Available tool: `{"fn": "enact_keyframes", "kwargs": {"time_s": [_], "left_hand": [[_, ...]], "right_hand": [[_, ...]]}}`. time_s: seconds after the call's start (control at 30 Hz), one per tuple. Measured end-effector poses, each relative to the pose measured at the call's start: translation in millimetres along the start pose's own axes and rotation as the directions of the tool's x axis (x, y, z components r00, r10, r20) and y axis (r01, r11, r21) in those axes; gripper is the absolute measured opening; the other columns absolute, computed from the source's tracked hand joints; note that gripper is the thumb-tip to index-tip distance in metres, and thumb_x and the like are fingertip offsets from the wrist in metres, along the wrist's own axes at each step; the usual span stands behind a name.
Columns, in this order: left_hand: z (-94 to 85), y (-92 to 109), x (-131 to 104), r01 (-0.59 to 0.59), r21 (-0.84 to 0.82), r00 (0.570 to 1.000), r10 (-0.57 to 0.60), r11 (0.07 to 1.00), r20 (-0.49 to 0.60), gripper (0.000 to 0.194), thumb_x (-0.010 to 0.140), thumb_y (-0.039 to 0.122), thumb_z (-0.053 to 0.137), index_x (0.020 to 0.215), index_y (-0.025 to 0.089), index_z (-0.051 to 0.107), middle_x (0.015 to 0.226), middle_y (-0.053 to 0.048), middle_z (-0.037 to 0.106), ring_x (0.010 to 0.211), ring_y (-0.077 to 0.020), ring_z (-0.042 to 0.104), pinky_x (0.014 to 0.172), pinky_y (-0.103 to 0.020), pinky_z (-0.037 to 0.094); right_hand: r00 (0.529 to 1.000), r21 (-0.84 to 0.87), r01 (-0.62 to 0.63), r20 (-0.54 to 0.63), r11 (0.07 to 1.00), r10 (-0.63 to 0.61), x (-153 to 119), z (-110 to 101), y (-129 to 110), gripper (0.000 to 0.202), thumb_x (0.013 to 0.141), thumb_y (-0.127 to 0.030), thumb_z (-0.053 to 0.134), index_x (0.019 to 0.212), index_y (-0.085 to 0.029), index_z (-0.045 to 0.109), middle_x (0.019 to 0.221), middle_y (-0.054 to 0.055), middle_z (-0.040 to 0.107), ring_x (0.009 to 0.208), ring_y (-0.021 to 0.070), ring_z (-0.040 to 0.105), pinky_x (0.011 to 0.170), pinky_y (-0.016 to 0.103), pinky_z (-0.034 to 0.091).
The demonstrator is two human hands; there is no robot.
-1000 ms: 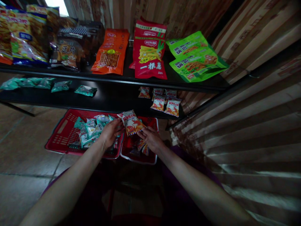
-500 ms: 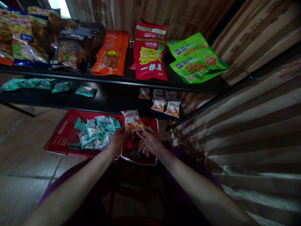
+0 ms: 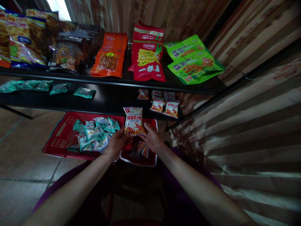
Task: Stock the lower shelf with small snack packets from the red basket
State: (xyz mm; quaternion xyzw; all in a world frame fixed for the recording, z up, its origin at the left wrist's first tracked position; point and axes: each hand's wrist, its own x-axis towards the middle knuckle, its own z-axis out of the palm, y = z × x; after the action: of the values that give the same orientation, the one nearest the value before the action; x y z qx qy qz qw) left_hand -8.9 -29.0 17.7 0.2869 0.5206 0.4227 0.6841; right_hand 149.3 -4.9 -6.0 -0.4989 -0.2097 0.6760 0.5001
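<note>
Between my two hands is a small white and orange snack bag (image 3: 134, 121), its printed front upright and facing me. My left hand (image 3: 117, 142) is closed on its lower left corner, and my right hand (image 3: 151, 137) grips its lower right edge. Directly below lies the small red basket (image 3: 138, 164), with a few similar orange snack bags (image 3: 142, 148) inside. To the left, a larger red basket (image 3: 56, 138) holds several green and white snack bags (image 3: 94, 133). On the lower black shelf (image 3: 113, 102), several matching white and orange bags (image 3: 171, 108) are grouped at the right end.
Green packets (image 3: 84, 92) lie along the left of the lower shelf. The upper shelf carries an orange bag (image 3: 110, 55), red bags (image 3: 148, 56), bright green bags (image 3: 194, 61) and dark brown bags (image 3: 67, 53). A pleated curtain (image 3: 235, 141) hangs close on the right.
The snack bag has been tipped more upright, so its front faces me squarely. My right hand has shifted up slightly along its edge. The camera view has moved a little.
</note>
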Motion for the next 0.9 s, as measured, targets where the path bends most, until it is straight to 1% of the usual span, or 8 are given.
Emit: {"fn": "enact_keyframes", "kwargs": {"time_s": [0.13,0.27,0.33,0.43,0.5,0.6,0.73,0.9], "left_hand": [[0.8,-7,1,-0.003,0.045,1.0,0.002,0.999,0.017,0.027,0.07,0.015,0.062,0.097,0.016,0.062,0.069,-0.002,0.069,0.059,-0.0129,0.063,0.058,-0.023,0.048],[2.6,-10,0,-0.028,0.097,0.996,0.019,0.995,0.088,0.023,0.069,0.014,0.065,0.091,0.017,0.064,0.069,-0.002,0.069,0.058,-0.0134,0.062,0.058,-0.024,0.048],[3.9,-5,-3,-0.041,0.088,0.99,0.029,0.995,0.139,0.022,0.068,0.017,0.068,0.089,0.018,0.065,0.078,-0.004,0.071,0.066,-0.0149,0.064,0.064,-0.026,0.05],[5.9,6,-8,-0.038,0.025,0.985,0.034,0.999,0.171,0.032,0.066,0.023,0.073,0.097,0.02,0.066,0.098,-0.006,0.071,0.087,-0.0185,0.065,0.08,-0.029,0.049],[6.6,12,-9,-0.011,-0.02,0.989,0.014,1.0,0.146,0.039,0.066,0.028,0.075,0.103,0.02,0.064,0.104,-0.007,0.07,0.094,-0.0203,0.064,0.085,-0.031,0.048],[7.1,17,-7,0.024,-0.081,0.998,-0.019,0.996,0.063,0.044,0.068,0.034,0.073,0.108,0.018,0.062,0.107,-0.009,0.069,0.095,-0.0221,0.065,0.086,-0.034,0.048],[8.0,17,-2,0.033,-0.15,0.999,-0.038,0.988,-0.03,0.039,0.074,0.036,0.067,0.107,0.015,0.062,0.11,-0.011,0.068,0.095,-0.0216,0.065,0.086,-0.033,0.049],[9.3,15,-1,0.026,-0.19,0.998,-0.036,0.982,-0.052,0.031,0.078,0.032,0.063,0.104,0.014,0.062,0.102,-0.011,0.069,0.086,-0.021,0.067,0.082,-0.034,0.052]], "right_hand": [[0.999,-0.051,0.041,0.001,0.998,-0.041,-2,1,0,0.024,0.066,-0.041,0.07,0.084,-0.027,0.062,0.096,-0.002,0.069,0.095,0.0198,0.063,0.078,0.033,0.05],[0.999,-0.033,0.022,-0.043,0.999,-0.023,-2,1,0,0.026,0.063,-0.038,0.074,0.083,-0.025,0.065,0.091,0.0,0.071,0.088,0.0216,0.065,0.072,0.034,0.051],[0.998,-0.011,0.0,-0.057,1.0,-0.001,-2,0,-1,0.028,0.061,-0.037,0.076,0.083,-0.024,0.066,0.088,0.001,0.071,0.084,0.0222,0.066,0.069,0.033,0.052],[0.999,-0.01,-0.017,-0.039,1.0,0.017,-4,1,-3,0.031,0.059,-0.037,0.077,0.086,-0.025,0.067,0.087,0.001,0.072,0.081,0.0228,0.067,0.066,0.034,0.053],[1.0,-0.019,-0.012,-0.02,1.0,0.012,-6,3,-2,0.035,0.058,-0.036,0.078,0.088,-0.025,0.066,0.09,0.002,0.072,0.081,0.0228,0.067,0.067,0.034,0.053],[1.0,-0.029,-0.013,0.022,1.0,0.014,-9,6,1,0.043,0.057,-0.036,0.079,0.096,-0.024,0.066,0.096,0.003,0.072,0.086,0.0229,0.067,0.073,0.035,0.052],[0.998,-0.049,-0.043,0.051,0.998,0.045,-11,8,5,0.051,0.056,-0.035,0.08,0.103,-0.024,0.065,0.098,0.003,0.072,0.087,0.0228,0.067,0.076,0.035,0.051],[0.995,-0.042,-0.039,0.095,0.998,0.043,-13,11,7,0.048,0.057,-0.033,0.08,0.102,-0.022,0.065,0.095,0.002,0.073,0.083,0.0204,0.068,0.075,0.033,0.051]]}}
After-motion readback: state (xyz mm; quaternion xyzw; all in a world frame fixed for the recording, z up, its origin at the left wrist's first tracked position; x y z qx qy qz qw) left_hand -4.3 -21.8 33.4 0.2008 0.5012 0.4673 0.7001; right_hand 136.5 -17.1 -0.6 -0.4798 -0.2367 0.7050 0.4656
